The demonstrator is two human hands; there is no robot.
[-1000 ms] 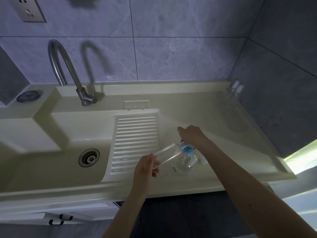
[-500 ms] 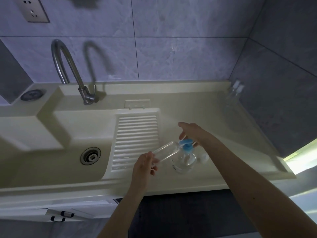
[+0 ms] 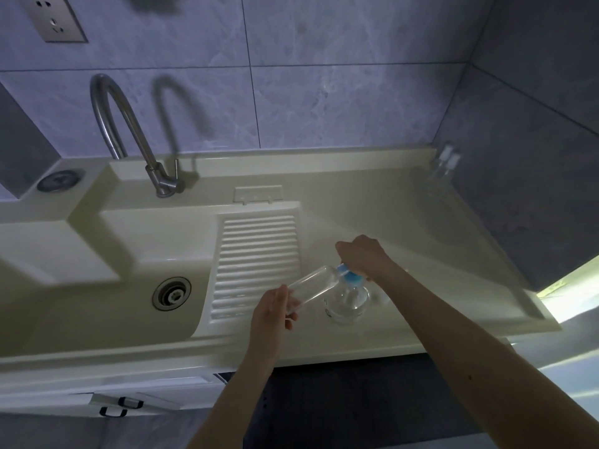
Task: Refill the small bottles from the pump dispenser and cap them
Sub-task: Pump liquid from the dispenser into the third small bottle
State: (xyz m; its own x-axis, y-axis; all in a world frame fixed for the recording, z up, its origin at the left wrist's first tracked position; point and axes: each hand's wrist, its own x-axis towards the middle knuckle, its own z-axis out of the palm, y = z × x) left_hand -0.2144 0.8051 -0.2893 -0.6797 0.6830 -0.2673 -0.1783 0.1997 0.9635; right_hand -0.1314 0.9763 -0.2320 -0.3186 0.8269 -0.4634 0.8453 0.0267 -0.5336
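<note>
A round clear pump dispenser (image 3: 347,303) with a blue pump head (image 3: 349,276) stands on the cream counter near the front edge. My right hand (image 3: 363,254) rests on top of the pump head, fingers bent over it. My left hand (image 3: 275,307) grips the base of a small clear bottle (image 3: 312,288), tilted so its mouth meets the blue nozzle. Two more small clear bottles (image 3: 443,168) with white caps stand in the far right corner of the counter.
The cream sink (image 3: 97,296) with its drain (image 3: 171,293) lies to the left, beside a ribbed washboard (image 3: 256,264). A steel tap (image 3: 129,134) rises at the back. Tiled walls close the back and right. A small white object (image 3: 382,298) lies behind the dispenser.
My right hand lifted off the pump head half a second ago and has come back down on it. The tilted bottle in my left hand has stayed at the nozzle.
</note>
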